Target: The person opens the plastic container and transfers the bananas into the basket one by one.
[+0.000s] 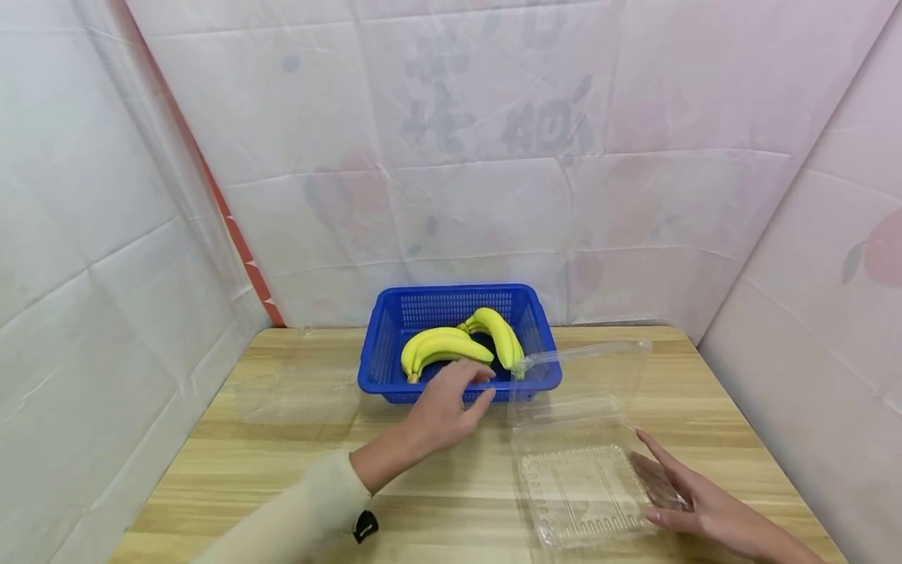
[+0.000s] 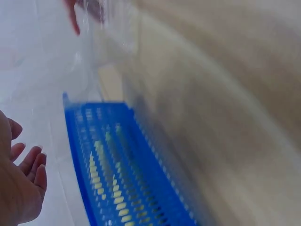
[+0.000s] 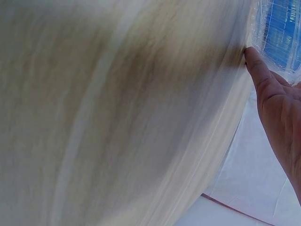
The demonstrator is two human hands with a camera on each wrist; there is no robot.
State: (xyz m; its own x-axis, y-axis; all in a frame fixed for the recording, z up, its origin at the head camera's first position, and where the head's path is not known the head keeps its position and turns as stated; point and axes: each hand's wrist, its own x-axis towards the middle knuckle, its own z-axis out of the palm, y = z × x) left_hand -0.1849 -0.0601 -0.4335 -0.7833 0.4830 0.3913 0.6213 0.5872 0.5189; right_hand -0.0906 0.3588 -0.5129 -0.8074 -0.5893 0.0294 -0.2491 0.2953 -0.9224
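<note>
Two bunches of yellow bananas lie in a blue basket: one bunch at the left, another at the right. My left hand hovers over the basket's front rim, fingers loosely bent and holding nothing; the left wrist view shows this hand beside the basket's perforated wall. A clear plastic clamshell box stands with its lid raised on the right of the table. Against the box's right side rests my right hand, its fingers extended; the right wrist view shows that hand at the box's edge.
Another clear plastic container sits left of the basket on the wooden table. White printed sheeting hangs behind the table and on both sides. The clamshell's raised lid overlaps the basket's right corner in the head view.
</note>
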